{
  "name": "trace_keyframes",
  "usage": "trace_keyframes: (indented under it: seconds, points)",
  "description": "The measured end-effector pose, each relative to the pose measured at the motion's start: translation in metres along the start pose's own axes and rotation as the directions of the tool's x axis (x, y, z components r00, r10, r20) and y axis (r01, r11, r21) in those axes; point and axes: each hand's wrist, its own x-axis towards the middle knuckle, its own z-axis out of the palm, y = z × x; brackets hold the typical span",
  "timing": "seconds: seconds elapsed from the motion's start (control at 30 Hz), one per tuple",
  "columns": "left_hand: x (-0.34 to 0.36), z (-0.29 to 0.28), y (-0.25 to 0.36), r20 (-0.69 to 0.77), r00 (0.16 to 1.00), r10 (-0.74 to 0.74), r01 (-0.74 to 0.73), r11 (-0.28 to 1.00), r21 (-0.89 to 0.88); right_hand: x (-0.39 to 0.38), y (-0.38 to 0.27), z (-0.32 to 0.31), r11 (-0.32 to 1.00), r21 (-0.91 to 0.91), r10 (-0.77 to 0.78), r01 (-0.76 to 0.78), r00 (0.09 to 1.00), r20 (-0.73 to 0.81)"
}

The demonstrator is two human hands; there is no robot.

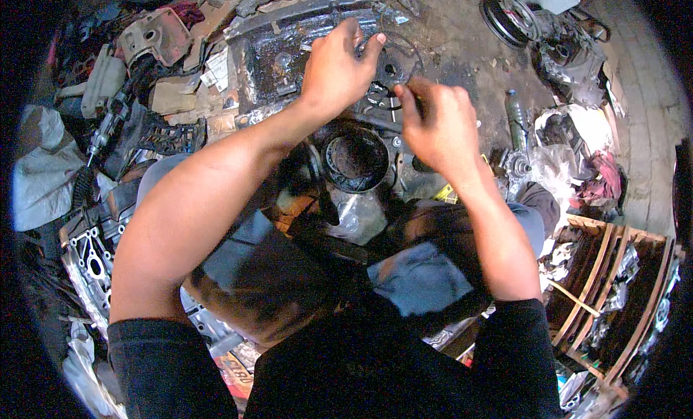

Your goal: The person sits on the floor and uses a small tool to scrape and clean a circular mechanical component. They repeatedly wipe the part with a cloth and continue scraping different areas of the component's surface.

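A thin dark ring (421, 56) is stretched between my two hands, over a greasy metal tray. My left hand (339, 69) pinches its left side, with thumb and fingers closed. Lower and to the right, my right hand (442, 123) grips the ring's near side between thumb and curled fingers. What the ring is made of does not show. Nearer to me, between my knees, sits a round blackened metal housing (357, 161) with a deep open middle. Several small metal parts (378, 94) lie in the area below the ring, partly hidden by my hands.
The dark oily tray (254, 65) spreads beyond my left hand. At the right are a bottle (516, 119), a toothed metal part (517, 163) and a wooden rack (610, 289) of parts. Metal castings (154, 38) and cardboard (173, 94) crowd the left.
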Motion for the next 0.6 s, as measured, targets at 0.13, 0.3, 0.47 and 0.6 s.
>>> trace_keyframes:
  seconds: [0.13, 0.3, 0.47, 0.6]
  points:
    - [-0.001, -0.002, 0.005, 0.027, 1.000, -0.014, 0.013, 1.000, 0.016, 0.011, 0.009, 0.001, 0.985, -0.121, 0.127, -0.123, 0.992, 0.020]
    - [-0.001, -0.001, 0.004, 0.044, 0.998, -0.034, 0.034, 0.999, 0.009, 0.004, -0.005, 0.007, 1.000, -0.016, -0.010, 0.010, 1.000, 0.002]
    - [-0.001, -0.003, 0.006, 0.040, 0.997, -0.058, 0.059, 0.998, -0.011, 0.017, 0.003, -0.001, 0.992, -0.086, 0.093, -0.093, 0.996, -0.008]
    - [-0.001, 0.002, 0.000, 0.005, 1.000, -0.025, 0.025, 1.000, 0.001, 0.005, -0.007, 0.005, 1.000, -0.017, 0.016, -0.016, 1.000, 0.001]
